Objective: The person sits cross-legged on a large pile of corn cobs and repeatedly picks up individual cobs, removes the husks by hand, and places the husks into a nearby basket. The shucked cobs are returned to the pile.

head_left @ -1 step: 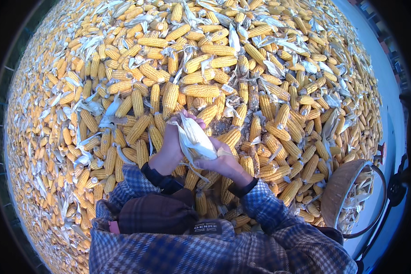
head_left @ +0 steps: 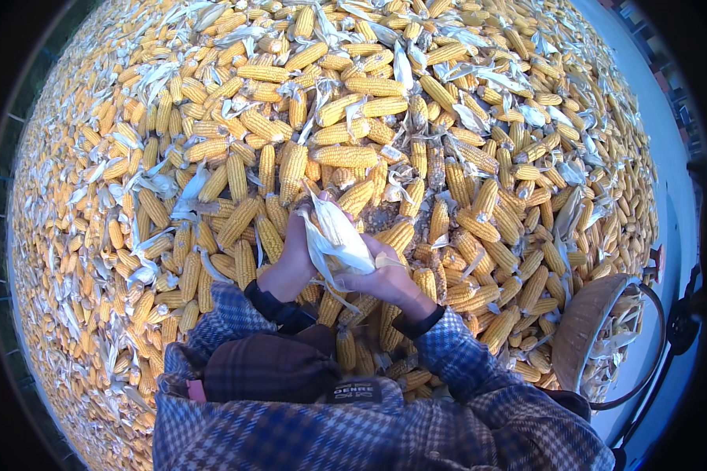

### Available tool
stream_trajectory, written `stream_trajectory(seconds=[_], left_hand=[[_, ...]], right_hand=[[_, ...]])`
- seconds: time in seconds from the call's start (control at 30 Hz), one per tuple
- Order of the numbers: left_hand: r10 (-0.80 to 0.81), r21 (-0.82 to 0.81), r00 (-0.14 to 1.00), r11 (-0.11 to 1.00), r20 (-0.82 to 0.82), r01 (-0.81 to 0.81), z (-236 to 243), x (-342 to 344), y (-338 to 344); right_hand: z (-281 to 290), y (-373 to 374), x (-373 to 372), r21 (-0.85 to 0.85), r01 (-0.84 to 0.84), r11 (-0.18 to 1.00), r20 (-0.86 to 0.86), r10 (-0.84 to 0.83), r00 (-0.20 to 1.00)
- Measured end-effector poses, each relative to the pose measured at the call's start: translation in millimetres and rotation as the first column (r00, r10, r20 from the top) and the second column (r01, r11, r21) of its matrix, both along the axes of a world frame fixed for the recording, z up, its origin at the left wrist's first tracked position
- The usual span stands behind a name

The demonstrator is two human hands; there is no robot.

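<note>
Between my two hands is an ear of corn in pale, papery husk [head_left: 339, 237], held over the pile in front of me. My left hand [head_left: 293, 250] closes round its left side, the fingers partly hidden behind the husk. Around the lower right end wraps my right hand [head_left: 386, 276]. One strip of husk stands away from the ear on the left and hangs down toward my wrists. Bare yellow corn cobs [head_left: 292, 169] lie just beyond my hands.
A wide heap of husked corn cobs [head_left: 236, 224] surrounds me, with loose dry husks [head_left: 190, 192] scattered over it. At the right, a woven basket [head_left: 585, 330] with a curved handle lies tilted, holding husks [head_left: 617, 334]. Pale ground [head_left: 668, 204] borders the heap at far right.
The ear has shifted very slightly in my hands, and the husk near its upper end sits a little differently. Everything else looks the same.
</note>
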State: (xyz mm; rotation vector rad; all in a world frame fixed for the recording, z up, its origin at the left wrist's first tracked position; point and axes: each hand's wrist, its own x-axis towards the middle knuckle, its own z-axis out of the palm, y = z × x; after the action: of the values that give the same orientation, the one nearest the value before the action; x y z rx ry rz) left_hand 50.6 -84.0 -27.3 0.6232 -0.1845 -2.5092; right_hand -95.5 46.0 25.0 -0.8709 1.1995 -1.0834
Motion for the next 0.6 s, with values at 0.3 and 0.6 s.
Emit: stream_trajectory(seconds=[0.3, 0.6], left_hand=[[0.047, -0.831, 0.871, 0.327, 0.489, 0.449, -58.7, 17.8, 4.7], [0.293, -0.769, 0.758, 0.5, 0.582, 0.397, 61.8, 0.4, -22.6]], right_hand=[[11.6, 2.4, -15.9, -0.113, 0.086, 0.99, -0.028, -0.089, 0.996], [3.6, 0.7, -17.8, -0.442, 0.052, 0.895, -0.766, -0.407, 0.498]])
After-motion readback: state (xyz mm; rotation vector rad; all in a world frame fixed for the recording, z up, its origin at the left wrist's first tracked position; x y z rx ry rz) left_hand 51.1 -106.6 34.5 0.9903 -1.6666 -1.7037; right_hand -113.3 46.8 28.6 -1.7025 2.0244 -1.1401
